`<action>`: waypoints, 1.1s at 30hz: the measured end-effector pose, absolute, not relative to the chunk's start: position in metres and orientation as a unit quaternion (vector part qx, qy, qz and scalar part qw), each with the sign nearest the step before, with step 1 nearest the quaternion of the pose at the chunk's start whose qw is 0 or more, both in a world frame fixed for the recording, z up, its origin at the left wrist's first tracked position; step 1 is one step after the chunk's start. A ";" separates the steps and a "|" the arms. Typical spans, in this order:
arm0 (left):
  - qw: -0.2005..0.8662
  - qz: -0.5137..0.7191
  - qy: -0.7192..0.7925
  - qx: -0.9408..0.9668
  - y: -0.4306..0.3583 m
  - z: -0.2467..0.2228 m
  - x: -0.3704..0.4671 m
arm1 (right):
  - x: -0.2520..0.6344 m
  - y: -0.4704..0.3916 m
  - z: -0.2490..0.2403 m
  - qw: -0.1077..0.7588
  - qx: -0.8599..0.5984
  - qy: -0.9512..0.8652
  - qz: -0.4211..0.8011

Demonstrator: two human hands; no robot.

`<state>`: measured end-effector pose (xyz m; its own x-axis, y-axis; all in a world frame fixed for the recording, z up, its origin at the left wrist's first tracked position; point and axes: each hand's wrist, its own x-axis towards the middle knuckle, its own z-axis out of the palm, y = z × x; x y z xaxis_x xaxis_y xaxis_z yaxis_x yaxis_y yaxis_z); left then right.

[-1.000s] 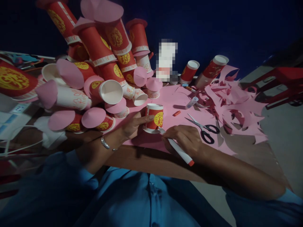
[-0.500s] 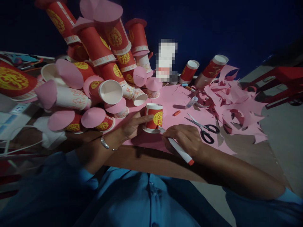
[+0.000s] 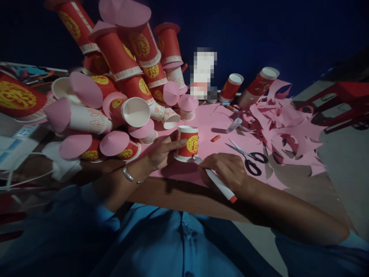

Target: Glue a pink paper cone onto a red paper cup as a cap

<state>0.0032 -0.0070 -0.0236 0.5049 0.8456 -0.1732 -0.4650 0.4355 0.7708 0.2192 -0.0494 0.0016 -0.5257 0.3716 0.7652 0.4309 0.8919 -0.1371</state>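
Observation:
A red paper cup [image 3: 184, 145] with a yellow emblem and white bands is gripped by my left hand [image 3: 164, 153], thumb across its side. My right hand [image 3: 223, 171] is closed around a white marker [image 3: 217, 182] with an orange-red end. The marker's tip meets the cup's lower white band at the right; any mark there is too small to make out. Under both lies pink paper [image 3: 206, 123]. On it, right of the cup, rest an orange-red marker cap [image 3: 215, 138], open scissors [image 3: 248, 156] with black handles, and a glue stick-like white tube [image 3: 234, 125].
Stacked red and white cups with pink paper cones [image 3: 118, 69] fill the left and back. Pink paper scraps [image 3: 288, 127] heap at the right. Two more red cups [image 3: 231, 87] stand behind. A white cable [image 3: 29, 181] lies left; a red stool [image 3: 340, 104] is beyond the table.
The marker tip has shifted slightly along the cup's lower band. Both hands keep their hold, and the rest of the view has moved only a little.

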 end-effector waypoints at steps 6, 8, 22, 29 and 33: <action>0.797 0.415 0.281 0.338 -0.007 -0.025 0.004 | 0.218 -0.049 0.001 0.434 -0.227 -0.871 -0.047; 0.795 0.416 0.283 0.340 -0.007 -0.024 0.004 | 0.218 -0.050 0.001 0.433 -0.222 -0.872 -0.043; 0.783 0.412 0.297 0.358 -0.007 -0.024 0.004 | 0.220 -0.050 -0.004 0.437 -0.194 -0.878 -0.024; 0.762 0.427 0.324 0.363 -0.008 -0.023 0.001 | 0.222 -0.050 0.003 0.441 -0.181 -0.879 -0.026; 0.759 0.440 0.319 0.359 -0.008 -0.024 0.003 | 0.225 -0.049 0.002 0.430 -0.184 -0.882 -0.057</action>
<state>0.0027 -0.0079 -0.0236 0.4096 0.8966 -0.1682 -0.4378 0.3550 0.8260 0.2254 -0.0487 0.0017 -0.5629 0.2763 0.7790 0.3736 0.9257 -0.0583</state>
